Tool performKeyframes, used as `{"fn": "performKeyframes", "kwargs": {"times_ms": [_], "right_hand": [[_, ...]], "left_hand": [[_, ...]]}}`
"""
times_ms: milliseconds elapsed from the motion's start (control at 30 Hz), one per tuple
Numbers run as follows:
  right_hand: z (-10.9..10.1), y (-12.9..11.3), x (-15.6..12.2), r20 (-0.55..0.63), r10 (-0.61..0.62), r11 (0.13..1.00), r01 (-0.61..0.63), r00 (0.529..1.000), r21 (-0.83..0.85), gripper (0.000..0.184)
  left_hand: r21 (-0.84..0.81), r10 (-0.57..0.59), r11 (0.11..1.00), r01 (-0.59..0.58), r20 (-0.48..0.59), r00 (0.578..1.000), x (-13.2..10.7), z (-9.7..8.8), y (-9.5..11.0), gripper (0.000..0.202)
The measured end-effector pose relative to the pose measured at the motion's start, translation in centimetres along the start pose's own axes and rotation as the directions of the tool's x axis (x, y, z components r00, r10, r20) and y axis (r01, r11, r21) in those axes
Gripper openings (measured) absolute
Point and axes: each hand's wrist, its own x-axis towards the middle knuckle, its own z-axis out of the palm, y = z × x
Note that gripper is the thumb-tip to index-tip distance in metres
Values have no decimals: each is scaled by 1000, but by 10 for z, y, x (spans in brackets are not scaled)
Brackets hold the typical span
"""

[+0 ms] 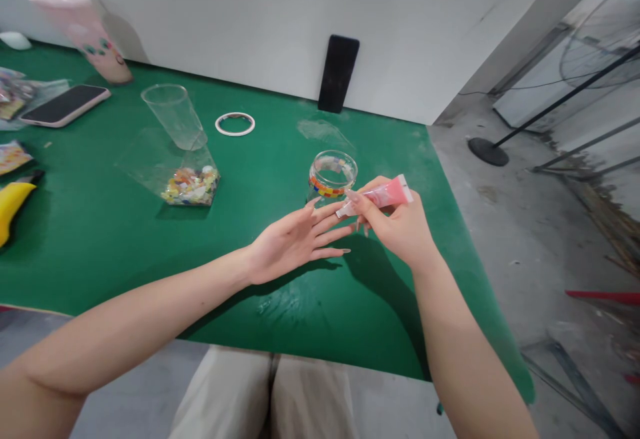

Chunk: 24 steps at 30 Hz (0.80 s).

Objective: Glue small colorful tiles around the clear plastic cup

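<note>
My right hand (403, 229) grips a small pink squeeze tube (383, 195), its nozzle pointing down and left at the fingertips of my other hand. Palm up with its fingers stretched out, my left hand (293, 242) lies just beneath the nozzle. Whether the nozzle touches a finger I cannot tell. Right behind the fingers stands a clear glass jar (327, 189) with a band of red, yellow and blue squares around it; its lower part is hidden by my hands. A clear bag of colourful small pieces (193, 185) rests to the left.
A clear plastic cup (173, 115) stands tilted in view behind the bag, beside a white ring (235, 124). Further left are a phone (67, 105), a pink drink cup (85, 35) and a yellow-handled tool (14, 205). A black slab (339, 73) leans against the wall.
</note>
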Motion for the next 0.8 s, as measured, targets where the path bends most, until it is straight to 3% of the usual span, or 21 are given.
{"fn": "performKeyframes", "kwargs": {"times_ms": [467, 800], "right_hand": [[0, -1, 1, -29, -30, 999, 29, 999, -31, 17], [-2, 2, 2, -36, -17, 1000, 16, 999, -6, 25]], "left_hand": [[-10, 12, 1000, -12, 19, 1000, 0, -2, 1, 54], [-22, -6, 1000, 6, -1, 1000, 0, -1, 1, 56]]}}
